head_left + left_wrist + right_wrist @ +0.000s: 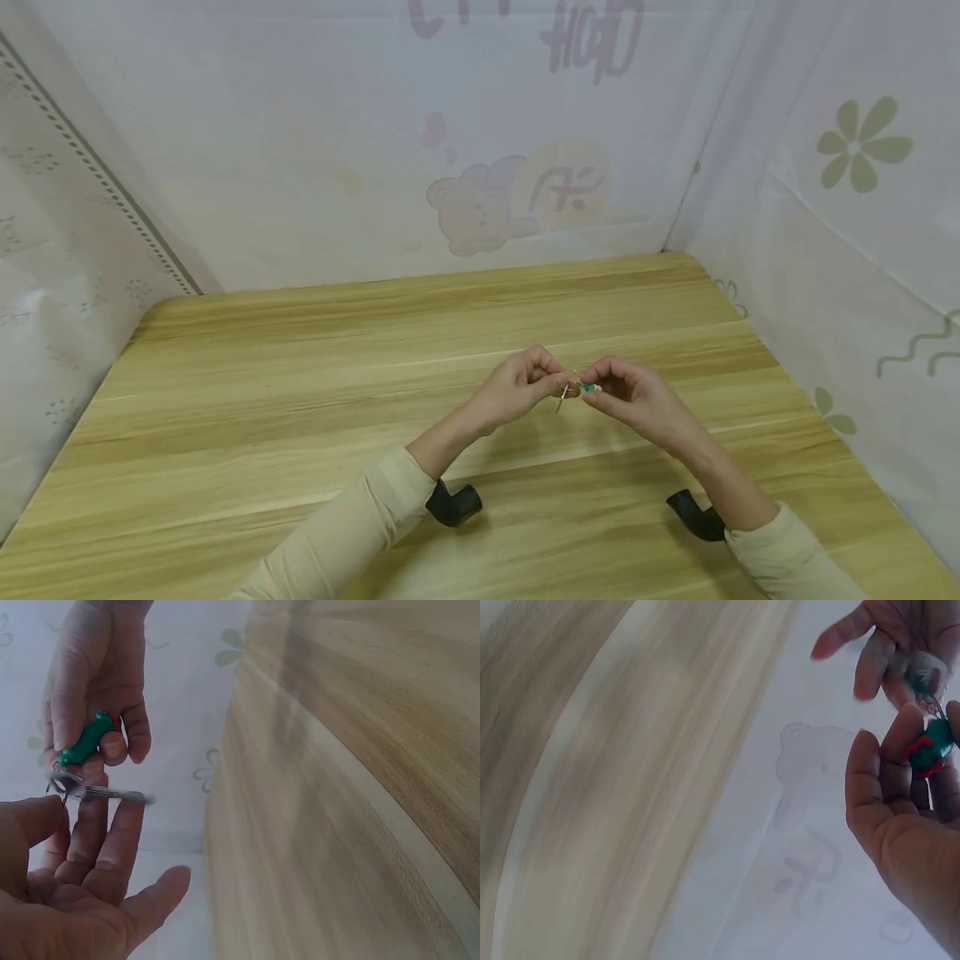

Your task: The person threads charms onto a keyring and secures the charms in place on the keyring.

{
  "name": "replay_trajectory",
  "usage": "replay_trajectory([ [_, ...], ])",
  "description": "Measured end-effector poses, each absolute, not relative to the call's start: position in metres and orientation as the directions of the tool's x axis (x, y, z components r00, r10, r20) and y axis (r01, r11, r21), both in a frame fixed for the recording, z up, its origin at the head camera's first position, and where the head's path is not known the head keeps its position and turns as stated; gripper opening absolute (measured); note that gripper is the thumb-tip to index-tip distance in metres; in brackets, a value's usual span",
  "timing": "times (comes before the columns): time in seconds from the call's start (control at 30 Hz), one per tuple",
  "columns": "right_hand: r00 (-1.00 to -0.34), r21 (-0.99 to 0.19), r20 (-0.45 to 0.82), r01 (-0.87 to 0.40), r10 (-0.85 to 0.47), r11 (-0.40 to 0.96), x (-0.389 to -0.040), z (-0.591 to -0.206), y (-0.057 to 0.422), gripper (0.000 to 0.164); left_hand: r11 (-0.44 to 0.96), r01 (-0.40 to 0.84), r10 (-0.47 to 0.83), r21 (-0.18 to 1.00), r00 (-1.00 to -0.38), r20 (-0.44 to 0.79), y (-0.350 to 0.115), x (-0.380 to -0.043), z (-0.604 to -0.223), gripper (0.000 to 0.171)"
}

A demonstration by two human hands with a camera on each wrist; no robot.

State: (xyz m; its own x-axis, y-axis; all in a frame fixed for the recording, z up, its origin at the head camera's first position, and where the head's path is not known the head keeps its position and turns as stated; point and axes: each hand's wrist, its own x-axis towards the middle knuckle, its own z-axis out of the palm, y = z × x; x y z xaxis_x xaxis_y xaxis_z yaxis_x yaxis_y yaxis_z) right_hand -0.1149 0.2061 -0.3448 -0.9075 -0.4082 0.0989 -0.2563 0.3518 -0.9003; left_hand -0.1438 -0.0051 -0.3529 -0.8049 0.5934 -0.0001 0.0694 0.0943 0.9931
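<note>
Both hands meet above the wooden table, working on one keychain. My left hand (517, 387) pinches the metal key ring (64, 782) between thumb and index finger; its other fingers spread loosely in the left wrist view. From the ring sticks out a slim metal key (561, 402), blurred in the left wrist view. A small green charm with red trim (88, 740) hangs on the ring's other side, and my right hand (637, 400) grips it with thumb and fingertips. The same charm (931, 748) shows near the right edge in the right wrist view, partly covered by fingers.
The wood-grain table (300, 400) lies below the hands. A black bent piece (456, 505) shows by the left wrist, and another black bent piece (696, 517) by the right. Printed pale cloth (300, 150) hangs behind the table and along both sides.
</note>
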Motion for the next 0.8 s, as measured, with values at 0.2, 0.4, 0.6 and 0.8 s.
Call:
replay_trajectory([
  [0.2, -0.897, -0.803, 0.168, -0.365, -0.409, 0.471, -0.117, -0.347, 0.209, 0.012, 0.072, 0.002, 0.618, 0.997, -0.785, -0.043, -0.004, -0.146, -0.355, 0.015],
  [0.4, -0.877, -0.743, 0.207, -0.43, -0.434, 0.513, -0.12, -0.354, 0.211, 0.013, 0.117, -0.008, 0.6, 0.993, -0.796, -0.077, -0.003, -0.149, -0.361, 0.016],
  [0.6, -0.865, -0.686, 0.215, -0.465, -0.454, 0.56, -0.124, -0.361, 0.215, 0.013, 0.177, 0.012, 0.588, 0.984, -0.803, -0.096, 0.0, -0.154, -0.368, 0.014],
  [0.8, -0.872, -0.622, 0.225, -0.472, -0.435, 0.624, -0.131, -0.37, 0.218, 0.013, 0.265, 0.086, 0.566, 0.96, -0.82, -0.082, 0.004, -0.162, -0.373, 0.008],
])
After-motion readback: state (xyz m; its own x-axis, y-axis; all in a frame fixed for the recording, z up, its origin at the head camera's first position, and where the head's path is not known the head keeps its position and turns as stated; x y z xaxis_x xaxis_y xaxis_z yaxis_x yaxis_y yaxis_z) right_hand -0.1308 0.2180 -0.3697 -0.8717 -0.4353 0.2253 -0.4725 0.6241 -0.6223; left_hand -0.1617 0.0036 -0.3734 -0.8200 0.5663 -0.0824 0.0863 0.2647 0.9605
